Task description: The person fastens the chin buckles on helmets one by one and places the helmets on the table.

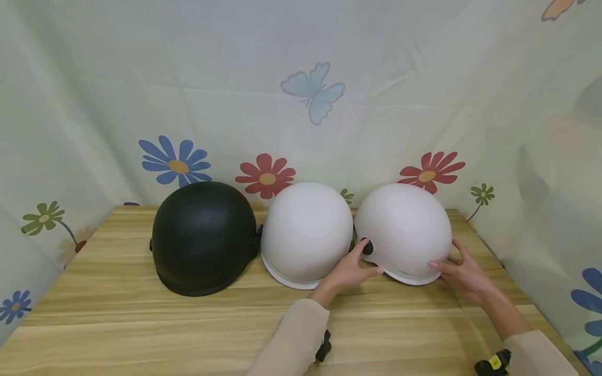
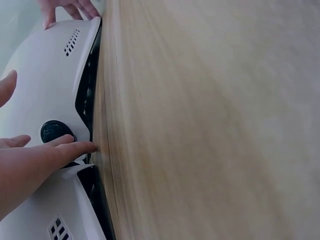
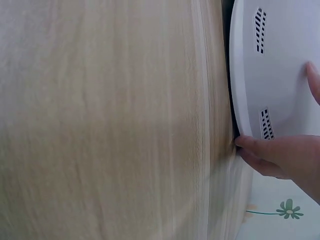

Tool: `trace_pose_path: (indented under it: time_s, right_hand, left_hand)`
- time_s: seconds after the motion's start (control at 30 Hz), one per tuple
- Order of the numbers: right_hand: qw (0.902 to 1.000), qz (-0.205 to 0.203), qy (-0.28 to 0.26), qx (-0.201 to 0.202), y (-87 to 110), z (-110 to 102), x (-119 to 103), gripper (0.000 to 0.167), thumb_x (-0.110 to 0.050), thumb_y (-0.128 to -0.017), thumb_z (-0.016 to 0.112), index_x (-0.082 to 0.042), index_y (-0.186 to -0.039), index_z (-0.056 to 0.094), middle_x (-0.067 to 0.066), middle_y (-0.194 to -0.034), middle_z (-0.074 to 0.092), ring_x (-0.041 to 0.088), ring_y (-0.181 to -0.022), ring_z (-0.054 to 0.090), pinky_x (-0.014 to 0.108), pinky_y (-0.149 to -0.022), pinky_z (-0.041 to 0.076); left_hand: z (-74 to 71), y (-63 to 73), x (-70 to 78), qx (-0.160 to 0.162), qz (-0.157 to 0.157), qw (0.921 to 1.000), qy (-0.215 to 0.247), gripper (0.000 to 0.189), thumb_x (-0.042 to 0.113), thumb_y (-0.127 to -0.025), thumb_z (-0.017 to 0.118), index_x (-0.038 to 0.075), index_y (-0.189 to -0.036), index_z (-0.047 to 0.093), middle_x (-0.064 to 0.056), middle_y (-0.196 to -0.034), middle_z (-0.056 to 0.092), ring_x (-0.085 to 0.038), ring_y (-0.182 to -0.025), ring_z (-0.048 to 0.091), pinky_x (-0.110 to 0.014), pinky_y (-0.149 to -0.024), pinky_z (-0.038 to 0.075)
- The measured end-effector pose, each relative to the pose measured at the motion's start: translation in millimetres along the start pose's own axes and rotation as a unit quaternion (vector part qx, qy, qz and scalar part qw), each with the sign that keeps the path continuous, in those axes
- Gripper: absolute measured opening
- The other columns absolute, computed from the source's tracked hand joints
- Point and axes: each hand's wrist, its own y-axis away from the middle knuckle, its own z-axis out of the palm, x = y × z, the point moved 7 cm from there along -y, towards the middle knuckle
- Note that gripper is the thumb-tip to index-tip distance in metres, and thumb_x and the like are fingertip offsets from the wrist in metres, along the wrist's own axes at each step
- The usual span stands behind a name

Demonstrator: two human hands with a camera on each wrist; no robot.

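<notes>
While your left hand (image 1: 349,269) and right hand (image 1: 467,278) touch its 2 sides, fingers spread, the rightmost white helmet (image 1: 403,227) sits centre-right. Cup its rim (image 3: 240,75): it's likely stiff, light and slippery (smooth shell).

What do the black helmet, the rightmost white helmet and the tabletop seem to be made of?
Black helmet: probably hard plastic, matte, given its soft, broad highlight.
Rightmost white helmet: likely moulded plastic with a satin sheen; its smooth shell has vent slots.
Tabletop: wood or wood-look laminate, low sheen; streaky grain shows, though it could be printed.
</notes>
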Motion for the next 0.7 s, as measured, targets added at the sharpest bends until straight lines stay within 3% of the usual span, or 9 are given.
trace_pose_path:
  time_s: [0.4,0.7]
  right_hand:
    - [0.9997,-0.020,0.012,-0.003,1.3,-0.3,-0.6,0.104,-0.013,-0.087,0.063,-0.015,-0.140,-0.027,0.038,-0.140,-0.012,0.047,-0.129,0.011,0.050,-0.102,0.014]
    - [0.9985,-0.017,0.049,0.016,5.7,-3.6,1.1,0.100,-0.019,-0.088,0.062,-0.013,-0.142,-0.022,0.036,-0.142,-0.007,0.045,-0.128,0.018,0.043,-0.101,0.027]
  left_hand:
    - [1.0,-0.8,-1.5,-0.001,0.003,0.9999,-0.013,0.079,0.031,-0.083,0.068,0.018,-0.146,0.022,-0.014,-0.142,0.033,-0.028,-0.128,0.034,-0.041,-0.101,0.032]
    - [1.3,0.9,-0.4,0.000,0.001,0.9997,-0.024,0.077,0.031,-0.082,0.068,0.019,-0.145,0.025,-0.017,-0.138,0.040,-0.027,-0.127,0.037,-0.040,-0.102,0.031]
